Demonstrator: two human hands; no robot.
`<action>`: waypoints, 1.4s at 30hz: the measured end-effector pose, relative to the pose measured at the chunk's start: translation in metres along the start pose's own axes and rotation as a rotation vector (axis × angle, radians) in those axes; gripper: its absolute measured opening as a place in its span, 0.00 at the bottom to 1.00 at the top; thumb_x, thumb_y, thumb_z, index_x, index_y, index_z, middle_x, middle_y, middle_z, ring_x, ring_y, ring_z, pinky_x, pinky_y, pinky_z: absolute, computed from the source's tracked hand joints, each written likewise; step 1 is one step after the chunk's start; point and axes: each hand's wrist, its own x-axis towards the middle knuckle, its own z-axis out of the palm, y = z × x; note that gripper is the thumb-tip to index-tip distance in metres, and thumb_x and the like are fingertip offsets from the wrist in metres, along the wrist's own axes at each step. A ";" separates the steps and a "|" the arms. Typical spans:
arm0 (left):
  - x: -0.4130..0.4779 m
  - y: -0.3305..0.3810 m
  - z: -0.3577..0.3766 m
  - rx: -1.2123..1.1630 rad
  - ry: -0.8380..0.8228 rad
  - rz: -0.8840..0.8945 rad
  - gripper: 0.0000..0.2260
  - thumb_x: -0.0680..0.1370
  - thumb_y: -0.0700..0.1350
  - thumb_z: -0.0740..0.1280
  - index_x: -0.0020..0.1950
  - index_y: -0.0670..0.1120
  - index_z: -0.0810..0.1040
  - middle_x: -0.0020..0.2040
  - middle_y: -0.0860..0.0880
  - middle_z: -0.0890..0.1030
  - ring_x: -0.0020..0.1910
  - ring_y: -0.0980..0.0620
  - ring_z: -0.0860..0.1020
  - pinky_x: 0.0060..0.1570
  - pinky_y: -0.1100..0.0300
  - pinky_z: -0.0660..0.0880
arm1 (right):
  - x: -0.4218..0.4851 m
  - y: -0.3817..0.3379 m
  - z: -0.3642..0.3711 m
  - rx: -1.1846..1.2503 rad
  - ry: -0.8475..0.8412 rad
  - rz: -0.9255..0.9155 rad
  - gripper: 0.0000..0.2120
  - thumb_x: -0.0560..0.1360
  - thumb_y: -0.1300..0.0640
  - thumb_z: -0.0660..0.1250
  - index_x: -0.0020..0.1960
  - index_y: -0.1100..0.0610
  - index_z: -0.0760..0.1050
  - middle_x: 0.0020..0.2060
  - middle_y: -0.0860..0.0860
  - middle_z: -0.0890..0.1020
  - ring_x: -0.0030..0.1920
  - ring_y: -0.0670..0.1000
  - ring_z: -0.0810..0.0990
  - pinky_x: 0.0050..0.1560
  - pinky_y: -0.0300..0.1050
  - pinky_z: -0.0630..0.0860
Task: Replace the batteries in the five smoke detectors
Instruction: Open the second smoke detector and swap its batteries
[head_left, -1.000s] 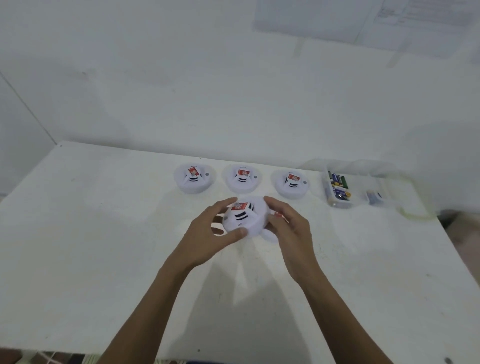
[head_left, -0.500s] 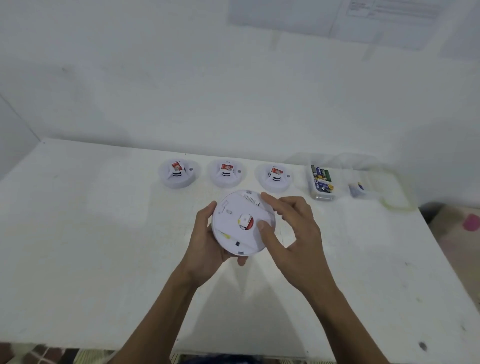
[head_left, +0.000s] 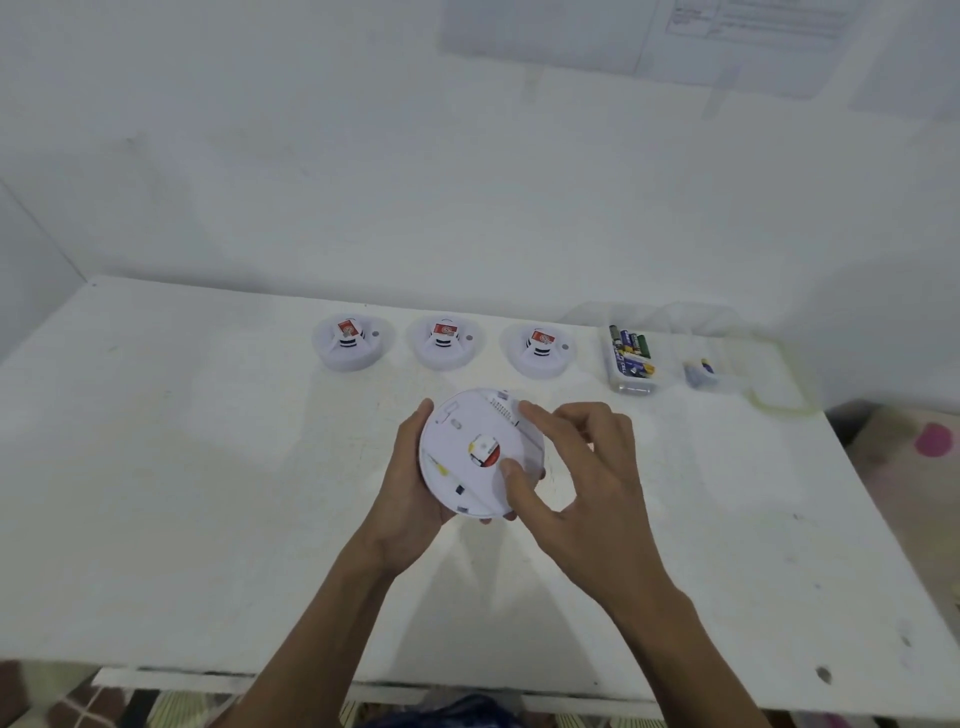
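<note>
The left hand (head_left: 410, 483) is cupping a smoke detector (head_left: 462, 467) from underneath, its back face turned up, above the near middle of the table (head_left: 208, 493). The right hand (head_left: 587, 467) is gripping that back between thumb and forefinger, probably to open it. A row of three detectors (head_left: 445, 343) is sitting far, with batteries (head_left: 631, 356) waiting in a clear box to the right. The job looks barely begun, and no fifth detector is showing.
</note>
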 end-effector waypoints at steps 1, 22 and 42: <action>0.001 -0.001 -0.001 0.012 0.009 -0.006 0.27 0.83 0.52 0.42 0.47 0.55 0.82 0.39 0.53 0.86 0.37 0.54 0.84 0.34 0.58 0.81 | -0.001 -0.001 -0.002 -0.021 -0.004 -0.017 0.21 0.73 0.45 0.64 0.62 0.55 0.77 0.51 0.51 0.74 0.52 0.48 0.69 0.52 0.36 0.68; 0.001 -0.014 0.000 0.089 0.050 -0.002 0.22 0.83 0.51 0.44 0.50 0.49 0.77 0.38 0.51 0.86 0.36 0.55 0.84 0.33 0.63 0.79 | -0.006 -0.017 -0.008 -0.110 -0.236 0.019 0.31 0.67 0.33 0.62 0.63 0.51 0.71 0.55 0.48 0.74 0.52 0.51 0.71 0.50 0.47 0.73; 0.019 -0.027 -0.004 0.229 0.029 0.038 0.17 0.82 0.50 0.47 0.54 0.50 0.76 0.40 0.53 0.86 0.39 0.57 0.84 0.37 0.64 0.80 | 0.000 -0.012 -0.006 -0.106 -0.309 0.026 0.33 0.65 0.43 0.68 0.65 0.57 0.67 0.57 0.50 0.70 0.54 0.50 0.69 0.47 0.40 0.74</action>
